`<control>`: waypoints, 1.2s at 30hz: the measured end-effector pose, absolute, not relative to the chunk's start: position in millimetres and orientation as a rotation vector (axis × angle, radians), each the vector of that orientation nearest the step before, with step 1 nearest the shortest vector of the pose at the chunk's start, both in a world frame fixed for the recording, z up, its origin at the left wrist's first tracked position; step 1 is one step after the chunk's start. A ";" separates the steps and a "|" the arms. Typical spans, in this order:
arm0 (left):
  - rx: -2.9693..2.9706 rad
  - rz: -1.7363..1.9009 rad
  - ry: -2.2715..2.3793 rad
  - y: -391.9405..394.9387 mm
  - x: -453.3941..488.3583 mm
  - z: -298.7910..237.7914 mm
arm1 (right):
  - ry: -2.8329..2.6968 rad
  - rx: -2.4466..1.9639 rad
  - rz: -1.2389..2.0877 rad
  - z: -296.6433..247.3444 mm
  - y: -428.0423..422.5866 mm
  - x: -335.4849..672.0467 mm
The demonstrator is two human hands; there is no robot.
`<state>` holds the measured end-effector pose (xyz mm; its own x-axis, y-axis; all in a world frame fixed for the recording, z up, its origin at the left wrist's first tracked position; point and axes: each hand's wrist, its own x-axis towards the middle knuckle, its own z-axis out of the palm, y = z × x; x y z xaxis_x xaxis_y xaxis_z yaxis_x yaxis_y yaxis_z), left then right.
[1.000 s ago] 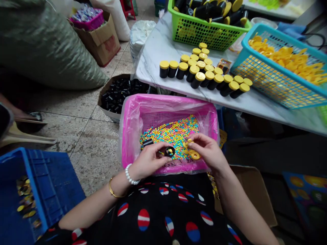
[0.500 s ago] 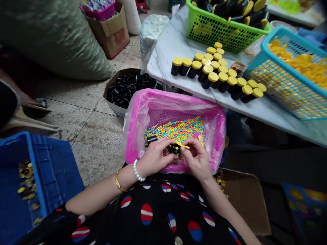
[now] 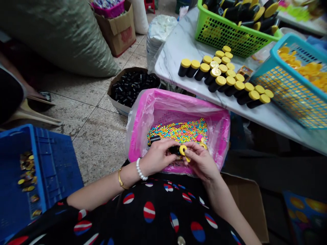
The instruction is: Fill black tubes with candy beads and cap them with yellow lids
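Observation:
My left hand [image 3: 161, 155] is closed around a small black bottle [image 3: 174, 150], held on its side over the pink basket [image 3: 134, 136]. At the bottle's mouth sits a yellow ring-shaped cap [image 3: 183, 149], pinched by the thumb and fingers of my right hand [image 3: 201, 160]. Under both hands, small coloured candy balls [image 3: 178, 131] cover the basket's floor, which is lined with clear plastic. Another black bottle [image 3: 155, 139] lies on the balls left of my fingers. A pink scoop-like piece [image 3: 199, 137] rests among them on the right.
Yellow-capped black bottles [image 3: 220, 81] stand on the marble-topped table [image 3: 168, 61]. Behind them are a green basket [image 3: 235, 41] of capped bottles and a blue basket [image 3: 288, 85] of yellow pieces. A carton of black bottles [image 3: 133, 88] and a blue crate [image 3: 58, 163] stand on the floor.
The yellow cap has come from above the bottle's opening to its end, its ring now facing me. The view has shifted slightly, and both hands stay over the basket.

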<state>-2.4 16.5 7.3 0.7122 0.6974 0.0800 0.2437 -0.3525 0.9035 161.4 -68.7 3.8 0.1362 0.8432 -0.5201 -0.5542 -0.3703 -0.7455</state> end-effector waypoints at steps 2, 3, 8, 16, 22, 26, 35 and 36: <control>1.917 0.541 0.728 16.3 -2.6 8.8 | -0.281 -1.258 1.523 4.4 -69.6 159.7; 1.922 0.531 0.732 16.1 -2.6 9.6 | -0.263 -1.266 1.514 5.1 -70.4 158.1; 1.971 0.559 0.685 14.5 -1.6 10.1 | -0.263 -1.242 1.445 11.1 -72.3 146.5; 2.024 0.654 0.625 10.5 -3.1 4.5 | -0.232 -1.243 1.438 13.1 -74.3 135.2; 2.161 0.689 0.605 4.7 -5.8 5.8 | -0.349 -1.207 1.609 14.5 -76.1 133.1; 2.253 0.694 0.558 0.7 -7.2 5.0 | -0.351 -1.170 1.619 10.4 -76.0 131.5; 2.201 0.621 0.628 5.6 -3.0 6.3 | -0.284 -1.187 1.585 9.2 -75.3 131.5; 2.205 0.599 0.636 6.2 -2.8 6.9 | -0.294 -1.179 1.587 9.7 -76.5 132.1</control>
<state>-2.8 6.2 6.9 0.7670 0.6039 0.2169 0.2525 -0.5949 0.7631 132.1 -76.5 9.7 0.0774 0.8452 -0.5288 -0.5999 -0.3842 -0.7018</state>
